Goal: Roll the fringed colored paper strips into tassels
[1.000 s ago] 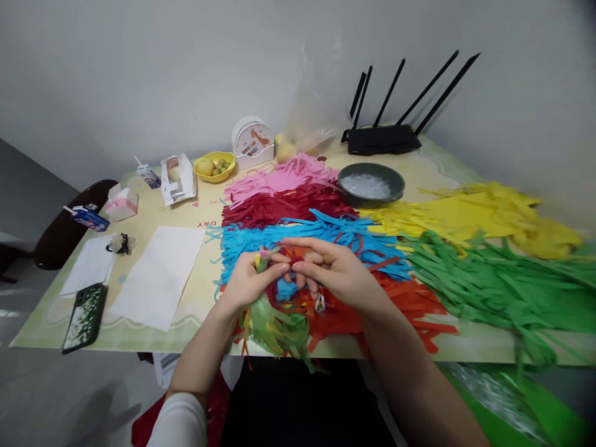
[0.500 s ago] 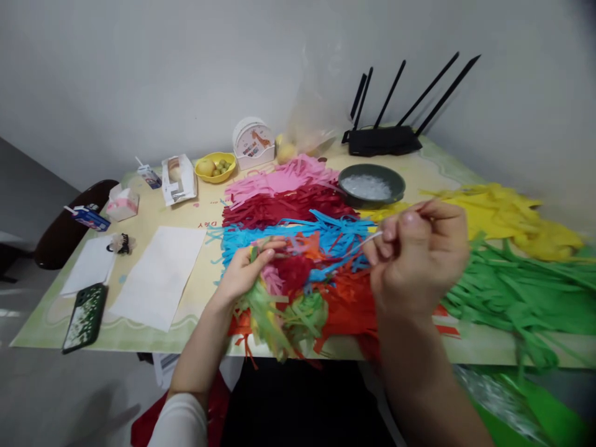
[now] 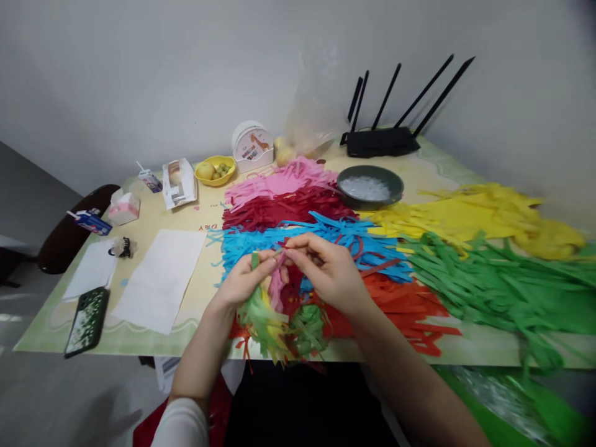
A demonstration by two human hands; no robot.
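My left hand (image 3: 244,279) is closed, pinching the top of a bunch of multicoloured strips (image 3: 267,332) that hangs down in green, yellow and pink. Against its fingertips my right hand (image 3: 330,270) pinches too, with a bit of dark red strip (image 3: 285,243) at its fingers. Whether a thread runs between the hands is too small to tell. Below them, a green clump (image 3: 308,329) of strips hangs beside the bunch. Under and behind the hands lie fringed piles in blue (image 3: 251,242), dark red (image 3: 288,208), pink (image 3: 284,180) and orange-red (image 3: 400,304).
To the right are yellow (image 3: 493,208) and green (image 3: 512,282) fringed piles. A dark bowl (image 3: 395,186) of clear bits stands behind, near a black router (image 3: 384,143). On the left lie white paper (image 3: 161,279), a phone (image 3: 87,320) and a hair claw (image 3: 123,247).
My right hand has come down and left from the raised position where it drew a pale thread out. It now meets my left hand at the bunch, a dark red strip at its fingers.
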